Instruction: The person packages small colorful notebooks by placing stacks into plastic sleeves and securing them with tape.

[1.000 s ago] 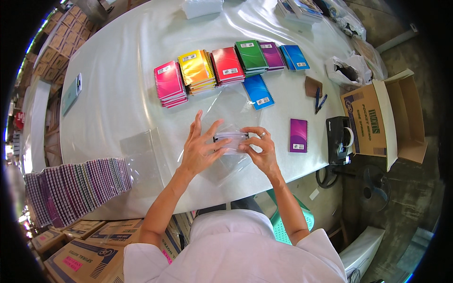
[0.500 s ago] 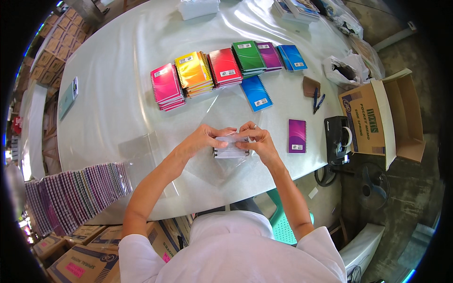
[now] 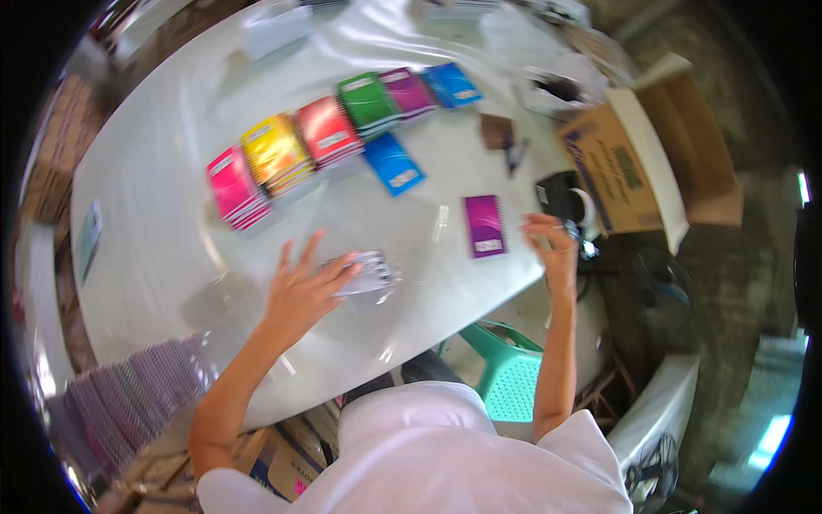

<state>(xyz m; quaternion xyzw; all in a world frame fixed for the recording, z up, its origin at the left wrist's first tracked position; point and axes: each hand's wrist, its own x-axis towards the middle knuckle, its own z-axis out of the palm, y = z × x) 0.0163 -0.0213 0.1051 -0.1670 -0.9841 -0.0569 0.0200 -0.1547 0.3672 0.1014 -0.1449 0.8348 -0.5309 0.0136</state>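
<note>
A small pack of spiral notebooks (image 3: 370,272) in clear plastic lies on the table near its front edge, pale side up. My left hand (image 3: 301,289) rests at its left end, fingers spread, thumb side touching the pack. Off to the right, my right hand (image 3: 555,244) is raised beside the black tape dispenser (image 3: 561,195), which carries a roll of tape. Its fingers are bent and blurred, so whether they hold anything is unclear. Between the hands lies a single purple notebook (image 3: 485,227).
Behind the hands runs a row of notebook stacks: pink (image 3: 235,184), yellow (image 3: 276,152), red (image 3: 328,128), green (image 3: 366,98), purple and blue. One blue notebook (image 3: 394,164) lies in front. An open carton (image 3: 621,163) stands right; wrapped notebooks (image 3: 128,398) sit left. A green chair (image 3: 509,381) is below.
Both hands were together on the plastic-wrapped pack. My right hand has left it and moved right toward the tape dispenser; my left fingers have spread. The whole view has shifted and tilted.
</note>
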